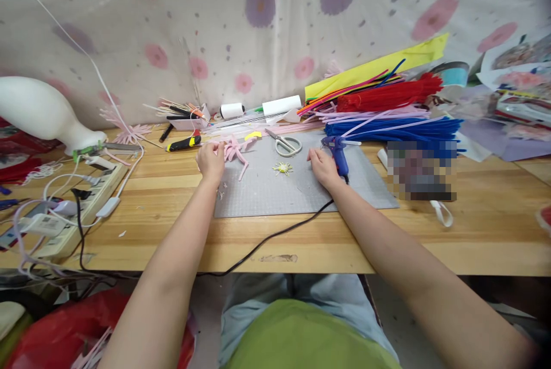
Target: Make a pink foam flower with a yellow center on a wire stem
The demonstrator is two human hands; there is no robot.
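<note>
My left hand (210, 161) is closed at the left edge of a grey cutting mat (267, 199), its fingertips pinching a pink pipe-cleaner piece (235, 150) with several bent strands. My right hand (322, 167) rests on the mat with curled fingers; whatever they may hold is hidden. Just beside it, to the right, lies a blue glue gun (339, 156) with a white stick in its back. Between my hands sits a small yellow and white spiky flower-like piece (282, 169). Behind that lie scissors (287, 145) with pale handles.
A yellow and black utility knife (183, 143) lies left of the mat. Bundles of blue (396, 129) and red pipe cleaners (387, 93) are at the back right. A power strip (81, 214) with tangled cables stands left. The glue gun's black cord (267, 238) crosses the table front.
</note>
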